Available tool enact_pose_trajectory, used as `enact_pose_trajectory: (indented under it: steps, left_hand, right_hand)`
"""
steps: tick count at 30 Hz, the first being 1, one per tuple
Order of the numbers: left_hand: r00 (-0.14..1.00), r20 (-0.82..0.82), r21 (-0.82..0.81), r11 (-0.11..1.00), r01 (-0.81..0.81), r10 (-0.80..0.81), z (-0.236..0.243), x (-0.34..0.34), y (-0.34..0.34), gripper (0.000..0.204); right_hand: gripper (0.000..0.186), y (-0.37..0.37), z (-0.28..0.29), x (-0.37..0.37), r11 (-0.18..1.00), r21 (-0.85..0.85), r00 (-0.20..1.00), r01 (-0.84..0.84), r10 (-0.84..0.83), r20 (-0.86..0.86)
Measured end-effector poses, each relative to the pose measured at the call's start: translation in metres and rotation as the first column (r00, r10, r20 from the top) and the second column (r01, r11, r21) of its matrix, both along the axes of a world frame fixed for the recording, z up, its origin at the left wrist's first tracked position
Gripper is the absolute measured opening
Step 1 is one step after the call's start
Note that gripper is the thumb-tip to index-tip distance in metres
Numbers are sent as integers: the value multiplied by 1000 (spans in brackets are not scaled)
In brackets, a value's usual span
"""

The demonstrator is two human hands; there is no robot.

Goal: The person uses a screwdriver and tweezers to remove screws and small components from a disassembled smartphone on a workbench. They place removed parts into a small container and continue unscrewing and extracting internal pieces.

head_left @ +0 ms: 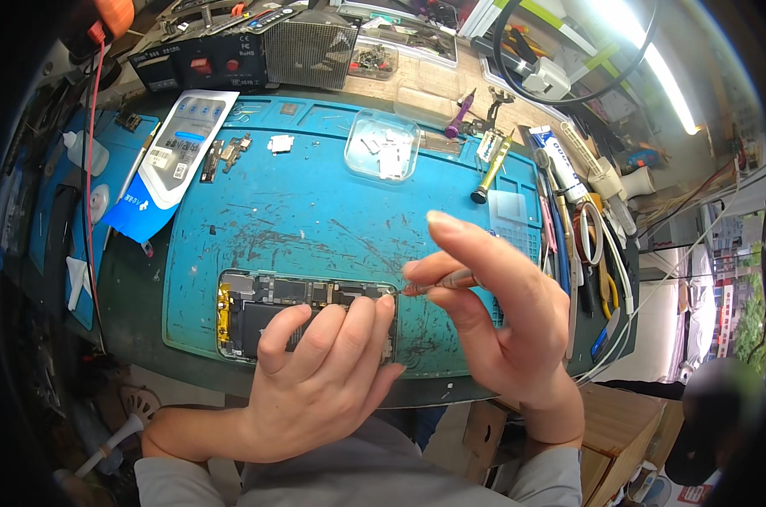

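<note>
An opened smartphone (256,290) lies flat on the blue mat (315,220) near its front edge, its circuit board, dark battery and a yellow strip at the left end exposed. My left hand (328,363) holds the phone down, fingers closed over its right part and thumb at its front right corner. That hand hides much of the phone's middle. In my right hand (510,321), a slim reddish screwdriver (459,280) is pinched between thumb and fingers, tilted nearly level. Its tip reaches the phone's right end; whether it touches cannot be made out.
A clear plastic box (382,145) with small metal parts stands on the mat's far side. Small boards (231,150) and a blue-white packet (176,160) lie left of it. A yellow-green screwdriver (494,169), pliers (608,291) and other tools line the right. Behind stands a black machine (239,59).
</note>
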State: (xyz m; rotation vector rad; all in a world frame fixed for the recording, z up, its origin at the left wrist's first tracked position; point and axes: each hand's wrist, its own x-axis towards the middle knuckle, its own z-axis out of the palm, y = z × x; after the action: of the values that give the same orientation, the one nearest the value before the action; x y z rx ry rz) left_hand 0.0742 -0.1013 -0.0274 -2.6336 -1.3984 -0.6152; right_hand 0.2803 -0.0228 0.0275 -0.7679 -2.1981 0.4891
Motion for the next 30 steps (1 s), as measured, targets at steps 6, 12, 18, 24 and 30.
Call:
enact_pose_trajectory:
  steps: [6, 12, 18, 24, 30]
  left_hand:
    - [1000, 3, 5, 1000, -4, 4, -1, -1, -2, 55]
    - [998, 65, 31, 1000, -5, 3, -2, -3, -3, 52]
    - [966, 241, 39, 996, 82, -89, 15, -19, -3, 40]
    - [926, 367, 20, 995, -99, 85, 35, -76, 72, 11]
    - [913, 404, -115, 993, -12, 58, 16, -86, 107, 11]
  right_hand:
    - [48, -4, 4, -2, 999, 0, 997, 53, -53, 60]
    - [43, -3, 1, 3, 994, -73, 997, 78, -78, 0]
    - [48, -2, 0, 0, 987, -96, 985, 128, -138, -105]
    - [34, 18, -15, -23, 953, -242, 902, 184, -262, -345]
    - [30, 30, -32, -34, 898, -419, 908, 133, -280, -313]
